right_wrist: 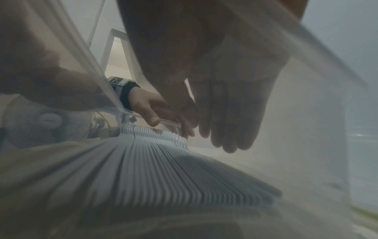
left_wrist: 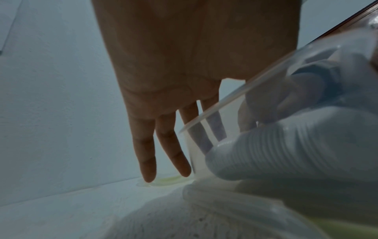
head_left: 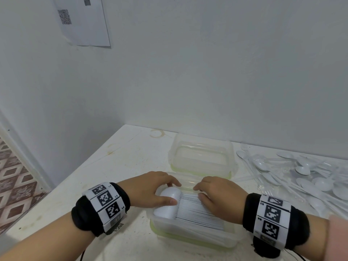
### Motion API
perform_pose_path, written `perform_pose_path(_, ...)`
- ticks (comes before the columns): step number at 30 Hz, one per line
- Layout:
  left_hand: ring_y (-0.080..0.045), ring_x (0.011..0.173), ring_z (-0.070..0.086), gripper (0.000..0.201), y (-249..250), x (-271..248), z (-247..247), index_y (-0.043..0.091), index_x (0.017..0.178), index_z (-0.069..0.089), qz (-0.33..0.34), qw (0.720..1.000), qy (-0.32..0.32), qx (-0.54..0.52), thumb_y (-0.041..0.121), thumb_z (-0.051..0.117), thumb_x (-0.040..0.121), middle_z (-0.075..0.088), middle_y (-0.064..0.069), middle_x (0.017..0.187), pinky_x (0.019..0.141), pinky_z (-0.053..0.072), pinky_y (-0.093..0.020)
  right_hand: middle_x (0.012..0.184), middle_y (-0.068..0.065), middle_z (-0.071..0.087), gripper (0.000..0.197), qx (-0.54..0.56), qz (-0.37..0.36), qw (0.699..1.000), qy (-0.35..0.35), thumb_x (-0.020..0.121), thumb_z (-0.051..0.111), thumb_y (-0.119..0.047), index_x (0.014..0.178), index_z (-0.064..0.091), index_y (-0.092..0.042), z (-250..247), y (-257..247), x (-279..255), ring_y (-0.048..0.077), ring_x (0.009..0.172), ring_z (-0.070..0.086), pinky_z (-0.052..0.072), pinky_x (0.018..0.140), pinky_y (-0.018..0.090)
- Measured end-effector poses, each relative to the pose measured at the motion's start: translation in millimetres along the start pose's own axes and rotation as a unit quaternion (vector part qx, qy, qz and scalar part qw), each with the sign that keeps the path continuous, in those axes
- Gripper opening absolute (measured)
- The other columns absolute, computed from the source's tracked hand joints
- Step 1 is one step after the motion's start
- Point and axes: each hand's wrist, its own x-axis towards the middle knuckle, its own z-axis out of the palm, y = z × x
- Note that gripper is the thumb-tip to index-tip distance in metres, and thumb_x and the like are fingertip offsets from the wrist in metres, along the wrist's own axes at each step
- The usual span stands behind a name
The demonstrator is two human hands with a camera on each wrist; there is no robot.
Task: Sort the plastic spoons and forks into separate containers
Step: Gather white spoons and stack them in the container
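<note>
A nested stack of white plastic spoons lies in the near clear container, bowls to the left. My left hand reaches over the bowl end, thumb on the bowls. In the left wrist view its fingers hang straight beside the container wall and the spoon stack. My right hand rests on the handles, with its straight fingers along the far side of the stack. A second clear container stands empty behind.
A loose pile of clear and white spoons and forks spreads over the table's right side. The white table sits in a wall corner, with its left edge dropping to a patterned floor.
</note>
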Motion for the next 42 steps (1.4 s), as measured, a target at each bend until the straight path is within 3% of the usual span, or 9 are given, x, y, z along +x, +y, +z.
perform_pose_path(7,0.001,0.115,0.046,0.048,4,-2,-2,0.037,0.128,0.054,-0.009,1.0,0.008,0.006,0.059,0.061,0.085,0.054,0.019,0.127,0.104,0.038,-0.024,0.131,0.0,0.053,0.039,-0.01,0.008,0.999,-0.048,0.102,0.033,-0.024,0.138,0.047,-0.019,9,2,2,0.02,0.12,0.05,0.041,0.099,0.032)
perform_pose_path(13,0.003,0.109,0.049,0.037,1,-2,-2,0.034,0.114,0.061,0.002,1.0,0.011,0.002,0.058,0.061,0.086,0.057,0.021,0.118,0.1,0.039,-0.02,0.112,0.004,0.058,0.032,-0.031,0.001,0.997,-0.072,0.101,0.035,-0.023,0.115,0.061,-0.014,13,2,2,0.023,0.107,0.052,0.044,0.091,0.033)
perform_pose_path(22,0.002,0.11,0.05,0.038,2,-1,-2,0.035,0.114,0.061,-0.008,1.0,0.007,-0.004,0.06,0.06,0.085,0.058,0.022,0.119,0.1,0.041,-0.025,0.13,0.001,0.054,0.038,0.01,0.016,0.998,-0.055,0.101,0.037,-0.026,0.136,0.049,-0.02,10,0,0,0.018,0.12,0.049,0.04,0.099,0.029)
perform_pose_path(32,0.003,0.11,0.051,0.039,1,-1,-2,0.035,0.114,0.062,-0.007,1.0,0.009,-0.009,0.061,0.06,0.085,0.058,0.023,0.118,0.1,0.042,-0.026,0.134,-0.001,0.052,0.039,0.024,0.024,0.998,-0.06,0.101,0.036,-0.027,0.137,0.049,-0.02,10,2,2,0.016,0.123,0.048,0.038,0.103,0.028)
perform_pose_path(39,0.009,0.114,0.045,0.042,0,-4,-4,0.039,0.121,0.058,0.006,0.999,0.039,-0.014,0.063,0.057,0.086,0.055,0.026,0.123,0.098,0.033,-0.012,0.133,-0.003,0.052,0.038,0.037,0.023,0.998,-0.039,0.101,0.035,-0.028,0.136,0.049,-0.021,3,3,1,0.013,0.122,0.048,0.038,0.102,0.026)
perform_pose_path(42,0.011,0.114,0.044,0.042,-1,-10,-7,0.042,0.118,0.058,0.01,0.998,0.064,-0.018,0.066,0.055,0.084,0.054,0.029,0.121,0.101,0.033,-0.015,0.13,-0.004,0.055,0.037,0.049,0.023,0.998,-0.026,0.102,0.035,-0.026,0.134,0.051,-0.022,-3,4,-2,0.012,0.119,0.05,0.038,0.1,0.023)
